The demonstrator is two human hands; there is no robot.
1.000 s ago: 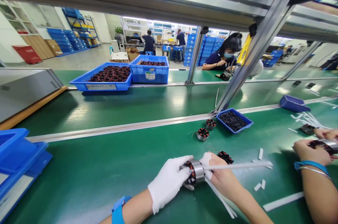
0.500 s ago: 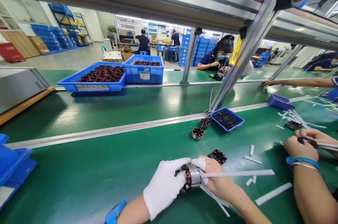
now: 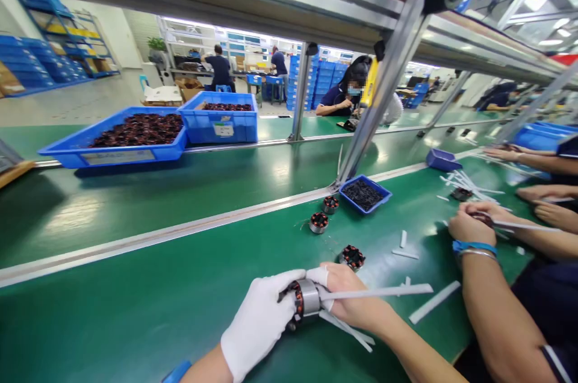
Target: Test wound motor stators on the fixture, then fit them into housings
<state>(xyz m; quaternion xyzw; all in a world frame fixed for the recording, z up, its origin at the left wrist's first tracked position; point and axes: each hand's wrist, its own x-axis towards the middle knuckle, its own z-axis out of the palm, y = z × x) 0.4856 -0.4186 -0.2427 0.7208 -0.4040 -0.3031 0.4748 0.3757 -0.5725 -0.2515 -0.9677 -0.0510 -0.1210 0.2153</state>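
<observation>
Between my two hands is a motor stator (image 3: 309, 297), a steel ring with copper windings and black parts, held on its side above the green bench. My left hand (image 3: 262, 317), in a white glove, is closed around its left end. My right hand (image 3: 345, 295), bare but for white covers on some fingers, grips the right end. White strips (image 3: 379, 292) stick out to the right from the stator and my right fingers; how they are fixed is hidden. Just behind my hands another stator (image 3: 352, 257) rests on the bench, with two smaller-looking stators (image 3: 319, 223) farther back.
A small blue tray (image 3: 365, 194) of black pieces stands by the metal post (image 3: 383, 76). Loose white strips (image 3: 434, 303) lie to the right, near a co-worker's hands (image 3: 474, 223) holding another stator. Blue bins (image 3: 219, 124) of wound parts stand across the bench.
The view has turned to the right, so most things sit farther left. Both hands keep hold of the stator in nearly the same pose. More co-workers' arms show at the right.
</observation>
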